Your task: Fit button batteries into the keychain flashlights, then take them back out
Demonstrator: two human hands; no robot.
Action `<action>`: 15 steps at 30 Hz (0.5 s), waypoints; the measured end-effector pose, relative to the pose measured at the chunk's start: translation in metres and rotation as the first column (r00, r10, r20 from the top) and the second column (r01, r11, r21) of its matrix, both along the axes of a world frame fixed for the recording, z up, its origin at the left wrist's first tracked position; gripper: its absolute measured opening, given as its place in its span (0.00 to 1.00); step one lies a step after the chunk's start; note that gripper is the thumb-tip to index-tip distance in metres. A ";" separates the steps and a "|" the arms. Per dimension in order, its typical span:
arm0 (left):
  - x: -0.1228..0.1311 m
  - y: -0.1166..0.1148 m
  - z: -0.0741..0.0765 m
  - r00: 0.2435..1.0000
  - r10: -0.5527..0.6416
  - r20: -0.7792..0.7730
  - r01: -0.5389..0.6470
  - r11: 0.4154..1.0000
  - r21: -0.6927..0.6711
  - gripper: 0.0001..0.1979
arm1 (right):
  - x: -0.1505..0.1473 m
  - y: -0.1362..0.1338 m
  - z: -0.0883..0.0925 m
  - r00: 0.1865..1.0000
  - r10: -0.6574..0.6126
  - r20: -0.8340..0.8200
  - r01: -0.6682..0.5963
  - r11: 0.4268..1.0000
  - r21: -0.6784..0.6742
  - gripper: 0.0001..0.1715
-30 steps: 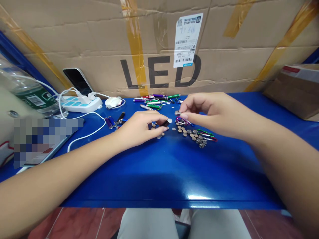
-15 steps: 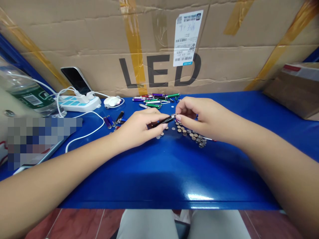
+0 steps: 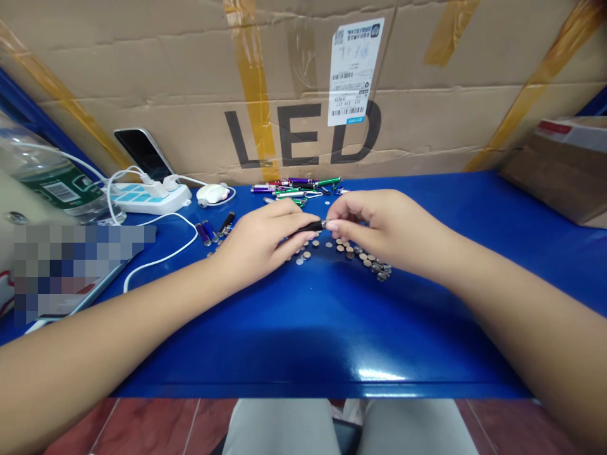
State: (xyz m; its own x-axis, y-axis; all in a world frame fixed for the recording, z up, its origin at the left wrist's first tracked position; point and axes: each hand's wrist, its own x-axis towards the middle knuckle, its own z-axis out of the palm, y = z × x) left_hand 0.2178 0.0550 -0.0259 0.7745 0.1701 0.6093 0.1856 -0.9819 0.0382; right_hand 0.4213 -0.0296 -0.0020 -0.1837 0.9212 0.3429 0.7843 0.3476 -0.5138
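Observation:
My left hand is closed around a small black tube, like a mini flashlight body, held level above the blue table. My right hand pinches at the tube's open right end; whatever sits between its fingertips is too small to make out. Several small round button cells lie scattered on the table just under and in front of both hands. A cluster of coloured mini flashlights with clips lies behind the hands.
A big cardboard box marked LED walls the back. At the left are a white power strip with cables, a phone, a plastic bottle and several loose tubes. Another carton sits at the right.
My left hand lifted the black tube off the table. My right hand moved left from the button cells to the tube's end, and both hands now meet over it.

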 end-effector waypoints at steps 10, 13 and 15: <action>-0.003 -0.004 0.025 0.984 0.127 -0.126 -0.098 0.972 0.215 0.14 | -0.008 -0.003 -0.001 0.744 -0.112 -0.658 -0.229 0.883 -0.409 0.14; -0.002 -0.001 0.021 0.994 0.051 -0.098 -0.047 0.998 0.046 0.14 | -0.008 -0.002 0.001 0.918 -0.048 -0.394 -0.070 0.957 -0.280 0.14; -0.001 0.001 0.017 0.995 -0.015 -0.094 0.003 0.992 -0.124 0.13 | -0.006 0.000 0.002 0.992 -0.009 -0.127 -0.002 0.996 -0.085 0.12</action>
State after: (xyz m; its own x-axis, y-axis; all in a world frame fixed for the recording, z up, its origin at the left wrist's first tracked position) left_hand 0.2169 0.0563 -0.0089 0.8297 0.2322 0.5077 0.1853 -0.9724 0.1419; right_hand 0.4153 -0.0297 -0.0003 -0.1405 0.9486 0.2835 0.7121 0.2958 -0.6367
